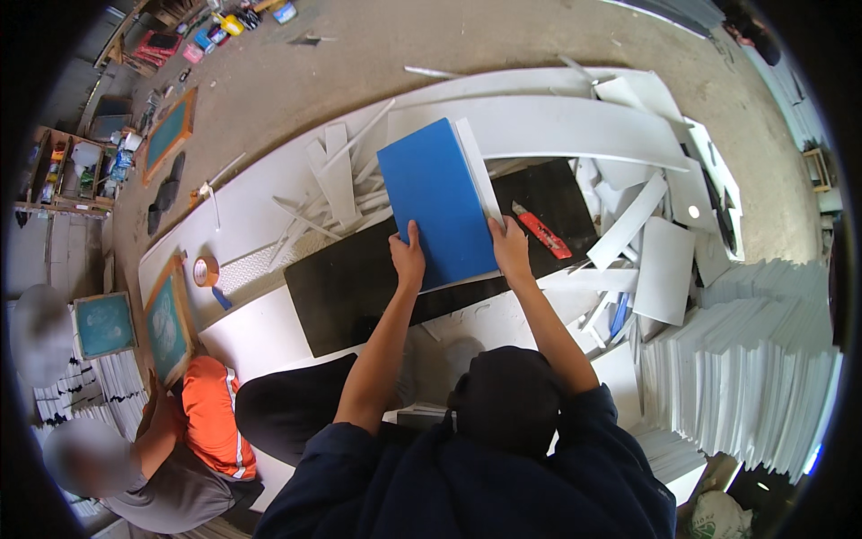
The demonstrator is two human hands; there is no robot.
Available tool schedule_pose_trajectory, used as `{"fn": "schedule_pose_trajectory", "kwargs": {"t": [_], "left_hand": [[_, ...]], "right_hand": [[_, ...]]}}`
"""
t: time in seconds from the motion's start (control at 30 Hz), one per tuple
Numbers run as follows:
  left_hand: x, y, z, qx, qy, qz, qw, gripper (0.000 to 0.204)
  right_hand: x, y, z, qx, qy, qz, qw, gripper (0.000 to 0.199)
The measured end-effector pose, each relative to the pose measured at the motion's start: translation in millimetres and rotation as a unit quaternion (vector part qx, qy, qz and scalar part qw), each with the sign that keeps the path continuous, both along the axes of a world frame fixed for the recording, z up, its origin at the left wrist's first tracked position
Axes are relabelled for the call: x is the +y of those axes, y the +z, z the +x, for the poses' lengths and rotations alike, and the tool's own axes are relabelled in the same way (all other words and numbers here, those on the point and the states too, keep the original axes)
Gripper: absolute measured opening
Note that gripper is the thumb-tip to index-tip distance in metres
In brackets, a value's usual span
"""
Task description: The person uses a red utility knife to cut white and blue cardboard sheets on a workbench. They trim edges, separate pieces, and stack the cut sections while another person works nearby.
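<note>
A blue rectangular board (pixel 438 199) lies on a black mat (pixel 350 289) over a white work surface. My left hand (pixel 407 258) grips its near left edge. My right hand (pixel 511 249) holds its near right edge, beside a thin white strip (pixel 477 171) running along the board's right side. A red utility knife (pixel 541 231) lies on the mat just right of my right hand.
White board offcuts (pixel 337 175) and strips are scattered behind the mat and piled at the right (pixel 664 260). Stacks of white sheets (pixel 745 368) stand at the right. A tape roll (pixel 206 270) and green framed screens (pixel 167 325) sit at the left, near a seated person in orange (pixel 211 418).
</note>
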State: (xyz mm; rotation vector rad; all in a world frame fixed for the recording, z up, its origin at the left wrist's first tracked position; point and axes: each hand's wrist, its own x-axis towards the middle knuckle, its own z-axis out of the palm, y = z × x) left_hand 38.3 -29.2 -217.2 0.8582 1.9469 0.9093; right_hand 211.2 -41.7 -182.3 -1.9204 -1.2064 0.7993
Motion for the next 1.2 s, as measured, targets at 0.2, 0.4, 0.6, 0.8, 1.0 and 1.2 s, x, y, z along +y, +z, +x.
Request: {"fn": "schedule_pose_trajectory", "kwargs": {"t": [0.2, 0.4, 0.6, 0.8, 1.0, 1.2], "left_hand": [[23, 75, -18, -0.112, -0.061, 0.177, 0.976, 0.065], [19, 172, -40, -0.172, -0.088, 0.23, 0.954, 0.065], [-13, 220, -57, -0.307, -0.133, 0.166, 0.928, 0.074], [-30, 244, -67, -0.482, -0.225, 0.094, 0.842, 0.062], [-18, 254, -98, -0.281, -0.149, 0.161, 0.934, 0.072], [-7, 242, -90, -0.188, -0.061, 0.235, 0.952, 0.077]], "right_hand": [[2, 111, 4, 0.166, 0.067, 0.03, 0.983, 0.049], [-18, 200, -8, 0.421, 0.13, 0.056, 0.896, 0.038], [-42, 258, -33, 0.529, 0.215, 0.049, 0.82, 0.034], [-45, 280, -69, 0.605, 0.262, 0.068, 0.749, 0.033], [-39, 285, -72, 0.52, 0.249, 0.033, 0.817, 0.054], [-28, 273, -61, 0.399, 0.261, 0.035, 0.878, 0.071]]}}
